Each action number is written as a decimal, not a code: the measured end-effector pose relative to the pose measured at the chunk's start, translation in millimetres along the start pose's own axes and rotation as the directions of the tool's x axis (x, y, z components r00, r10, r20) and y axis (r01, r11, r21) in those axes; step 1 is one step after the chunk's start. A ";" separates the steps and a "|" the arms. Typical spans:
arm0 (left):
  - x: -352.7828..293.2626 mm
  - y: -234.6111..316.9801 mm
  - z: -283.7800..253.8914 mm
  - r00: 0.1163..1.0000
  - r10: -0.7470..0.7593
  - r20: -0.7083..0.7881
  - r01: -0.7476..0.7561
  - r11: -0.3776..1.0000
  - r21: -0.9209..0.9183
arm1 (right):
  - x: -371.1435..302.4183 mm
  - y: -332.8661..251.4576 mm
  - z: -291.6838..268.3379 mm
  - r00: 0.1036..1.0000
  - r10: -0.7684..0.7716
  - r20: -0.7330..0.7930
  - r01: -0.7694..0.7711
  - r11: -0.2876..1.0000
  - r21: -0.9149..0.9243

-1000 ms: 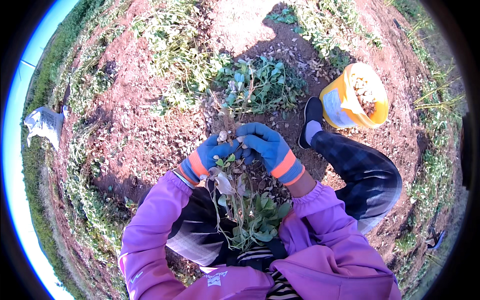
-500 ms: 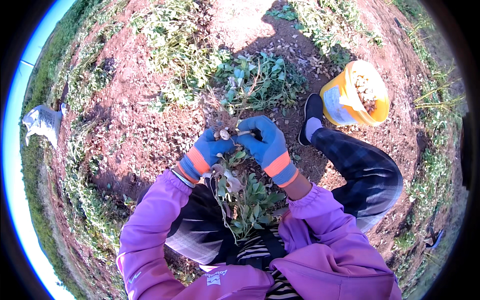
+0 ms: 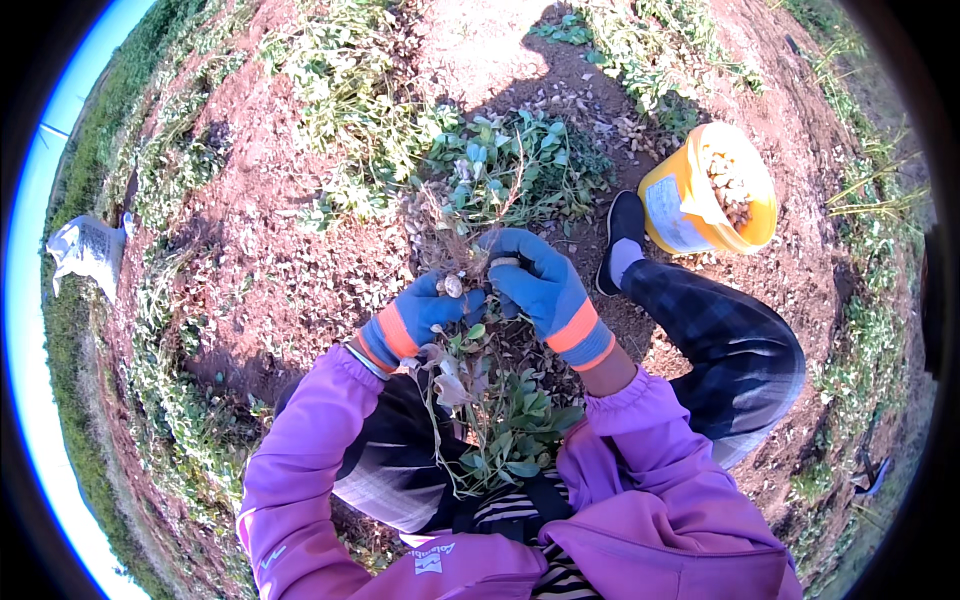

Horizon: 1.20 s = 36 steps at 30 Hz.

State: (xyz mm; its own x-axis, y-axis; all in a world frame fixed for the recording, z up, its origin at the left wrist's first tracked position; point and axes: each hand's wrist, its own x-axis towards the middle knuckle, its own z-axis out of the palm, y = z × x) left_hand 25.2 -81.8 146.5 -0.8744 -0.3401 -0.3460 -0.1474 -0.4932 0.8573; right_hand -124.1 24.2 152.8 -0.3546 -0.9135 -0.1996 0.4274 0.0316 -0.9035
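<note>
In blue gloves with orange cuffs, both my hands meet in front of my lap. My left hand (image 3: 415, 312) is closed on an uprooted peanut plant (image 3: 515, 425), whose leaves hang down over my lap while its roots (image 3: 445, 235) point away from me. A pale peanut pod (image 3: 452, 286) shows at the fingertips of that hand. My right hand (image 3: 548, 290) is curled just right of the roots, with a peanut (image 3: 505, 262) pinched between thumb and fingers.
A yellow bucket (image 3: 752, 243) with peanuts inside stands tilted at the right, beside my shoe (image 3: 626, 225). Pulled green plants (image 3: 525, 155) lie ahead of my hands. At the far left is a white sack (image 3: 88, 252) on the reddish soil.
My right hand has shifted slightly right, apart from the left at the fingertips. The left hand has moved a little right and down, still gripping the plant.
</note>
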 end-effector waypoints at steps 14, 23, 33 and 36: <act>4.9 -3.2 5.0 0.995 -0.030 -0.092 0.033 0.999 0.034 | 10.6 41.8 1.2 0.963 0.259 -0.075 -0.141 0.721 0.678; 9.4 -13.9 -6.0 0.989 -0.023 -0.147 0.035 0.996 0.079 | -2.8 16.9 -7.9 0.996 -0.014 -0.085 0.035 0.966 0.256; 16.7 -33.5 -19.3 0.989 0.124 -0.079 -0.119 0.991 0.064 | 10.5 27.7 12.3 0.828 -0.480 0.289 0.551 0.603 -0.577; 15.5 -33.6 -17.6 0.984 0.163 -0.071 -0.144 0.965 0.219 | 10.2 24.1 11.3 0.832 -0.440 0.339 0.554 0.615 -0.561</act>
State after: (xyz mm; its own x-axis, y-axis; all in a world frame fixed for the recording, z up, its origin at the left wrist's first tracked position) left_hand 24.7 -84.6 105.6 -0.8516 -0.4720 -0.2281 -0.1178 -0.2516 0.9606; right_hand -108.0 11.1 133.3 -0.2009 -0.9111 0.3600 -0.4006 -0.2590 -0.8789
